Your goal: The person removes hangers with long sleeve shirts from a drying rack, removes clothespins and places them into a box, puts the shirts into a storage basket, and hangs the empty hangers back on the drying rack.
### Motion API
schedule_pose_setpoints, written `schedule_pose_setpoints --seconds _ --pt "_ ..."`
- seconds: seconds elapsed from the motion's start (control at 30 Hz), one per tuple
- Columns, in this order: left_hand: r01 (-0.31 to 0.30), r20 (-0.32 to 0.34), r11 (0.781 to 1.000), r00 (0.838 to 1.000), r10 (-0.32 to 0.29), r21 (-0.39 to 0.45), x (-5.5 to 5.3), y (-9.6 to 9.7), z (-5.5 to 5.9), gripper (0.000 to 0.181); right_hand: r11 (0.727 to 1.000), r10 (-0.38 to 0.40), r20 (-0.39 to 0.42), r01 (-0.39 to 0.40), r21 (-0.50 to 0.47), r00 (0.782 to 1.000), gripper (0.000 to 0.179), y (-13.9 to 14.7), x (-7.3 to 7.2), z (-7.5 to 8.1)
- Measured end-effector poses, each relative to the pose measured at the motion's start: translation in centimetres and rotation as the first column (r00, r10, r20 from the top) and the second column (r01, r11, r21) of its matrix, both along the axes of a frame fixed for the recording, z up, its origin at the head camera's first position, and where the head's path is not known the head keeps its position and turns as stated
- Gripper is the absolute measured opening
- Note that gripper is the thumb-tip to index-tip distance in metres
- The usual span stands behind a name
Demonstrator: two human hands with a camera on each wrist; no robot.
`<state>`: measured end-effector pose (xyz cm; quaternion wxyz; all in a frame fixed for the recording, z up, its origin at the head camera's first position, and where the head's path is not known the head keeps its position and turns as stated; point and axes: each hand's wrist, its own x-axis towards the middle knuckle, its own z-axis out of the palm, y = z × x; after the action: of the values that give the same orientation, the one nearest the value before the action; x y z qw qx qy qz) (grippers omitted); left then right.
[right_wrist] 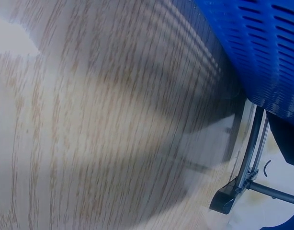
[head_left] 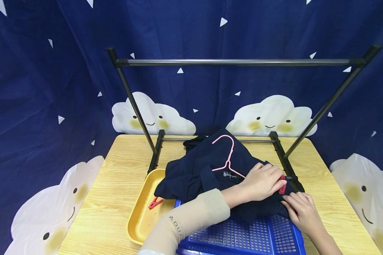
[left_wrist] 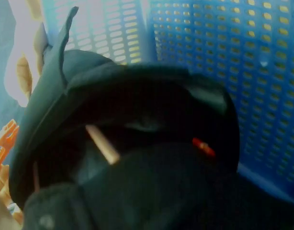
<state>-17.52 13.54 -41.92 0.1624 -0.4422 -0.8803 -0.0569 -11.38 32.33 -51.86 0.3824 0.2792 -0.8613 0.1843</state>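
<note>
A dark navy shirt [head_left: 191,173] with a neck label lies over the blue basket and the yellow tray, a pink hanger [head_left: 228,156] in its neck opening. My left hand [head_left: 263,182] is over the shirt's right side and pinches a red clothespin [head_left: 283,185], which shows orange in the left wrist view [left_wrist: 4,139]. Beside it, my right hand [head_left: 301,212] holds the shirt's right edge between curled fingers and thumb. In the left wrist view the shirt's neck opening gapes, with part of the hanger [left_wrist: 103,144] inside. The right wrist view does not show the right hand.
The blue basket [head_left: 258,233] stands at the front of the wooden table [head_left: 102,198]. Left of it, the yellow tray [head_left: 137,209] holds another red clothespin [head_left: 155,203]. A rack with a metal bar [head_left: 236,62] rises behind, its feet on the table.
</note>
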Motion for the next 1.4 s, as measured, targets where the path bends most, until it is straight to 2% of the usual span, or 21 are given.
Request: schedule_pose_setpoints --seconds 0.23,0.6,0.73,0.87,1.07,1.23,1.4 --pt "-0.008 -0.013 1.0 1.0 0.008 0.021 -0.1 -1.1 0.9 0.031 1.0 0.002 -0.005 -0.002 -0.003 1.0 0.045 0.0 -0.1 0.0" --pt "-0.027 -0.082 0.999 0.996 0.029 0.025 -0.3 -3.3 2.2 0.034 1.0 0.002 -0.002 -0.002 0.003 1.0 0.046 0.0 -0.1 0.0" --pt "-0.026 -0.124 0.997 0.992 0.034 0.066 -0.2 -4.4 2.7 0.034 1.0 0.003 -0.005 -0.003 0.001 1.0 0.046 0.0 -0.1 0.0" --pt "-0.025 -0.138 0.995 0.99 0.038 0.093 -0.1 -5.5 3.2 0.035 1.0 -0.001 0.005 0.001 0.009 1.0 0.045 0.0 0.0 0.0" --pt "-0.016 -0.156 0.991 0.987 0.037 0.131 -0.5 -7.4 3.9 0.034 0.999 -0.027 0.058 0.025 0.042 0.998 0.046 0.1 0.2 0.2" --pt "-0.005 -0.176 0.981 0.984 0.04 0.194 -0.7 -9.1 4.4 0.032 0.998 -0.035 0.073 0.031 0.055 0.997 0.047 0.2 0.2 0.2" --pt "-0.008 -0.162 0.966 0.985 0.052 0.26 -0.8 -11.0 4.4 0.029 0.998 -0.035 0.07 0.031 0.053 0.997 0.047 0.1 0.2 0.2"
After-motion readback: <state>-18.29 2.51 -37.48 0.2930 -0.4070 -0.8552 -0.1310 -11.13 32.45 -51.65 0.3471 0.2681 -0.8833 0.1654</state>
